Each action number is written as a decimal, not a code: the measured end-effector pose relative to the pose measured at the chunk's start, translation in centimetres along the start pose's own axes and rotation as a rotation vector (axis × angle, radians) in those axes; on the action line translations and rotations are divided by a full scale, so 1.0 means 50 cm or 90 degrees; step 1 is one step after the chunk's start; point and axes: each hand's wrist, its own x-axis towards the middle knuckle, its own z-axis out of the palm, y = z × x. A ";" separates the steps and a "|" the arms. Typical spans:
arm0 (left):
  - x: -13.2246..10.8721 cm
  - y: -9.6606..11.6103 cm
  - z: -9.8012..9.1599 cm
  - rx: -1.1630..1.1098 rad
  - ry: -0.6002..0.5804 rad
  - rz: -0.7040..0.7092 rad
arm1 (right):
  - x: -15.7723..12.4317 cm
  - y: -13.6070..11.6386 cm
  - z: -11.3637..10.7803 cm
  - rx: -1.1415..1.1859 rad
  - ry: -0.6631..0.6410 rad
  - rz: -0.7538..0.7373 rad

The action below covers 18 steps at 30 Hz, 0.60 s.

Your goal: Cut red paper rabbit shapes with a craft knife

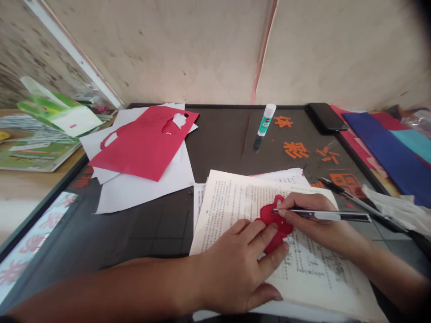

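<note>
left hand [235, 264]: spread flat, fingers pressing red cutout [276, 224] onto printed pages [316, 269] | right hand [316, 220]: pinching craft knife [323, 216], tip on cutout

A lobed red paper cutout [274, 224] lies flat, touched by a craft knife [323, 216].

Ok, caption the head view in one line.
Left hand pins a red paper cutout on printed pages; right hand holds a craft knife.
</note>
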 end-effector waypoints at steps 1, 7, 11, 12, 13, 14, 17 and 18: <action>0.000 0.000 0.000 0.002 0.004 -0.001 | 0.000 0.004 -0.001 -0.004 -0.002 -0.014; -0.002 -0.003 0.011 0.025 0.014 -0.039 | 0.001 0.037 -0.007 0.011 -0.009 -0.086; -0.001 -0.001 0.016 0.032 0.017 -0.048 | 0.002 0.039 -0.008 0.017 -0.020 -0.098; -0.001 0.000 0.017 0.034 0.018 -0.048 | 0.002 0.038 -0.009 0.019 -0.023 -0.103; -0.001 0.000 0.017 0.036 0.020 -0.048 | 0.002 0.036 -0.009 0.022 -0.025 -0.108; 0.000 0.000 0.017 0.037 0.019 -0.047 | 0.003 0.035 -0.010 0.025 -0.026 -0.112; 0.001 0.001 0.016 0.036 0.015 -0.046 | 0.005 0.033 -0.012 0.025 -0.026 -0.117; 0.001 0.000 0.016 0.035 0.010 -0.046 | 0.005 0.033 -0.012 0.023 -0.027 -0.116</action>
